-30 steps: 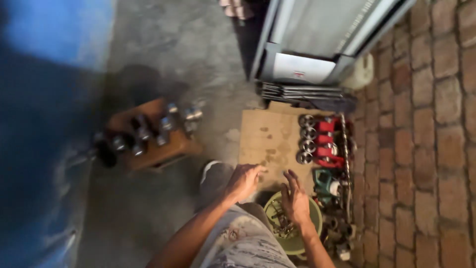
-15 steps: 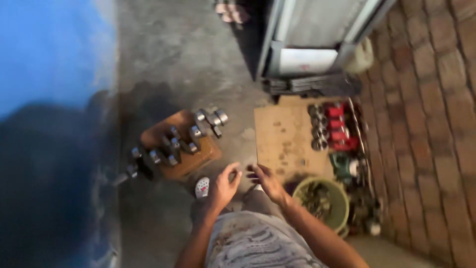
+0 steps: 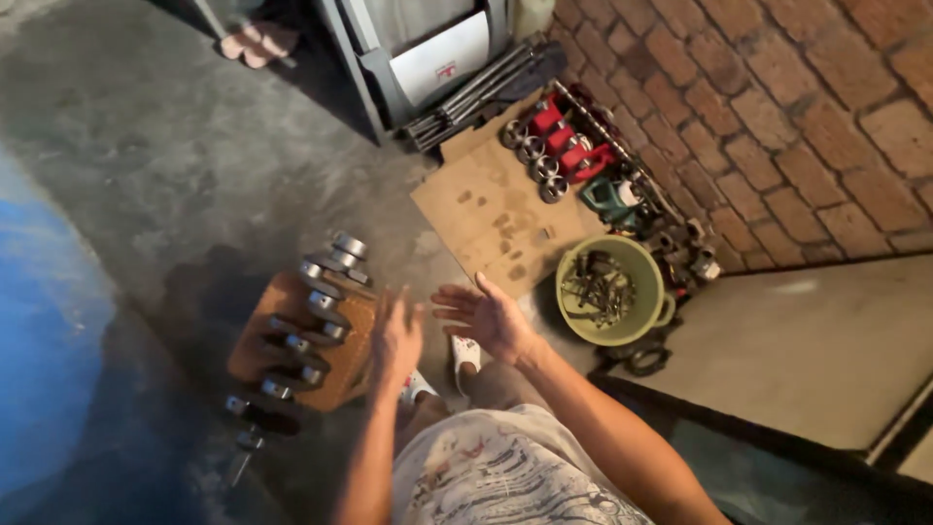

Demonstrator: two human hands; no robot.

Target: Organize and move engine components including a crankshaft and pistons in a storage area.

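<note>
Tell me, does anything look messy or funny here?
A little. The long grey metal crankshaft overhangs its small brown wooden board at both ends. The flat brown cardboard sheet is blotched with dark stains. Both hands are empty.

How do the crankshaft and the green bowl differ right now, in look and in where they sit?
The crankshaft is long, dark and shiny metal, lying across a wooden block; the green bowl is round and stands on the floor beside the brick wall. The crankshaft is a single piece; the bowl holds a heap of small metal parts. The crankshaft lies beside the left hand, the bowl off to the side of the right hand. Neither is being touched.
</note>
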